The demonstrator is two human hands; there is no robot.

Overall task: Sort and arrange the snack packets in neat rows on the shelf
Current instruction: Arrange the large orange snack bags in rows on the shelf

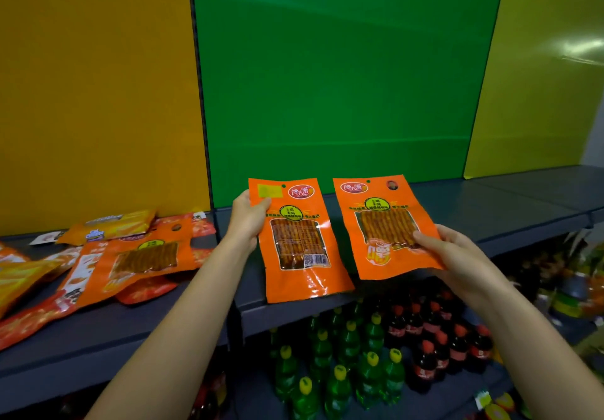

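Grey shelf (490, 210), green backboard (343, 76). Left hand (246, 220) fingers grip orange packet (299, 243) top corner; right hand (454, 253) fingers pinch second packet (385, 226); both show sauced strips through windows, Chinese labels. Loose pile (98, 256) at left.

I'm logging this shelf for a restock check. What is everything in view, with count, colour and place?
Held snack packets: two, orange with clear windows, side by side over the grey shelf in front of the green panel; left packet, right packet.
Loose packet pile: count unclear, orange and red, overlapping on the shelf's left part.
Shelf: one, dark grey, running across the view.
Back panels: three, orange, green, yellow-green.
Green bottles: many, yellow caps, lower shelf.
Dark bottles: many, red caps and labels, right of the green ones.
Left hand: grip on the left packet's upper left edge.
Right hand: grip on the right packet's lower right edge.
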